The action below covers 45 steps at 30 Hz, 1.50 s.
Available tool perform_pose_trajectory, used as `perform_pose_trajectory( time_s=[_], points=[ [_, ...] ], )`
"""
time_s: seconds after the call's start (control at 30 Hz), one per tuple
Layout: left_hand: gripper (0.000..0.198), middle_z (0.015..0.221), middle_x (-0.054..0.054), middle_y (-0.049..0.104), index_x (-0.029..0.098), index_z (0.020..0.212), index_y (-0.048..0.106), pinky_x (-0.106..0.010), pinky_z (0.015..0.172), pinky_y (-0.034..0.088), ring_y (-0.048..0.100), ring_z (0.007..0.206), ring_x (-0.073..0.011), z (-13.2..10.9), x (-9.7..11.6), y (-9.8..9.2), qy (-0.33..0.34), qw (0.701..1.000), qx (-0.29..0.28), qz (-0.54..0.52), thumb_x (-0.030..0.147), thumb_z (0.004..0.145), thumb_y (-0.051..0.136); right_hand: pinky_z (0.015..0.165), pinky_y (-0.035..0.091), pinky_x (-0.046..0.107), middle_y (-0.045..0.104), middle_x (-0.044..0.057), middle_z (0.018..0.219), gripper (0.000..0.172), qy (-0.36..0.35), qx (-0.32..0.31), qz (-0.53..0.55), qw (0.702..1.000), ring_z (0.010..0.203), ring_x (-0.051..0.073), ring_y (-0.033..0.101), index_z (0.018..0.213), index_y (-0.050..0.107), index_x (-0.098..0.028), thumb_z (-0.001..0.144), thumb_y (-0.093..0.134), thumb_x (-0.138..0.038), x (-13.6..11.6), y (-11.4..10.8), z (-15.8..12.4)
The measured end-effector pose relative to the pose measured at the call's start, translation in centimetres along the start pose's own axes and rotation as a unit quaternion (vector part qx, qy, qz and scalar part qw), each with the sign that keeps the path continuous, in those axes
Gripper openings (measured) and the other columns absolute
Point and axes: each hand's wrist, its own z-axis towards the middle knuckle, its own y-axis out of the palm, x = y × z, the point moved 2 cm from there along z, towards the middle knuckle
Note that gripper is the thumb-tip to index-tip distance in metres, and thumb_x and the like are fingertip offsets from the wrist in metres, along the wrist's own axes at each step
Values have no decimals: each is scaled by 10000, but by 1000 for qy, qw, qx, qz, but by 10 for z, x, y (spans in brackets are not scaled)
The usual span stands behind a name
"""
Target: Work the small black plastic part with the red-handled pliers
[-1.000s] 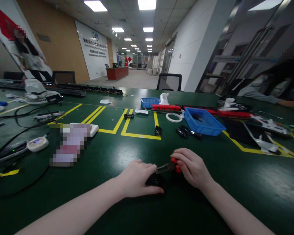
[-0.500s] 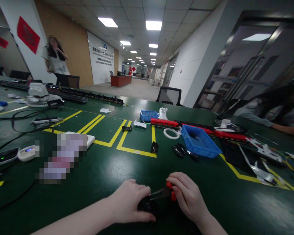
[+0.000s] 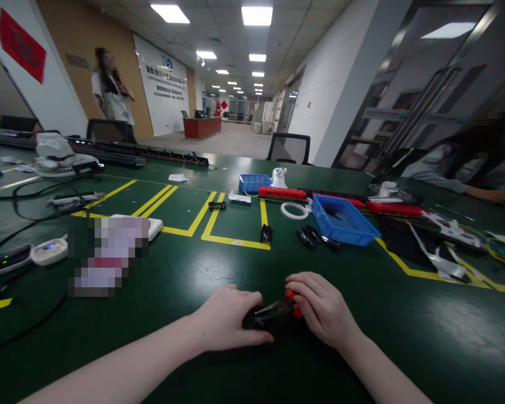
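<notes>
2 bare hands meet at the near edge of the green table (image 3: 404, 314). Left hand (image 3: 229, 320): laid flat, fingers together, pressing a small black part (image 3: 256, 321) down on the surface. Right hand (image 3: 320, 308): curled shut round the red handles of a pair of pliers (image 3: 284, 307), whose dark nose points left and reaches the black part, just beside the left fingertips.

Step in hand, as judged: the tool is working on the held-down part, gripping or cutting at it; which, cannot be told, since the nose is partly hidden. Next move, as judged: calls for a steady hold from the left hand and a controlled squeeze from the right, fingertips kept off the nose.

Middle ground: yellow tape lines (image 3: 235, 242) marking bays on the table; 1 more small black piece (image 3: 266, 233) on a line; a cluster of black pieces (image 3: 311, 237) just beside a blue bin (image 3: 349, 224); a white ring (image 3: 295, 210); a smaller blue tray (image 3: 252, 182); red strips (image 3: 281, 192) running right. Left side: black cables (image 3: 25, 224), a white device with a blue light (image 3: 48, 251).

Far ground: 1 seated person's sleeve (image 3: 437, 171) resting on the table at right; an office chair (image 3: 289, 148); 1 standing person (image 3: 111, 92) by the brown wall; a corridor under ceiling light panels (image 3: 256, 14).
</notes>
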Motion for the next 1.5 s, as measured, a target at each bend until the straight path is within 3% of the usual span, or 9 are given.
perform_pose_trajectory(
  time_s=[0.17,0.37,0.8,1.1,1.5],
  points=[
    [402,798,13,683,205,888,519,-302,657,409,652,664,-187,-2,0,0,17,1000,5,22,595,836,604,776,539,364,682,85,932,187,-17,-6,0,1000,878,193,634,997,615,-175,936,438,-177,-3,3,-1],
    [396,903,-1,706,229,1080,529,-306,687,445,679,728,-197,-4,3,-3,58,998,1,34,563,874,579,761,536,356,673,93,954,180,-20,-12,5,1000,875,190,629,987,614,-173,942,439,-173,-2,6,2],
    [383,828,21,684,219,1011,575,-282,645,418,645,676,-170,-3,0,-4,55,998,8,14,574,866,589,727,524,340,660,88,938,204,-23,-9,18,1000,846,186,624,1006,606,-185,959,408,-189,2,9,-1],
    [460,901,-7,709,232,1124,628,-269,666,420,662,744,-167,-5,-3,-5,59,998,6,-28,615,882,542,718,529,332,668,91,933,209,-8,-11,-9,1000,841,182,627,978,628,-173,961,421,-190,1,5,-3],
    [466,924,0,714,243,1156,612,-274,627,388,661,741,-169,-5,-2,-4,65,998,7,0,614,884,539,699,516,326,669,83,882,160,-42,-20,-44,998,793,173,617,931,627,-162,943,470,-189,-5,5,-2]
  ],
)
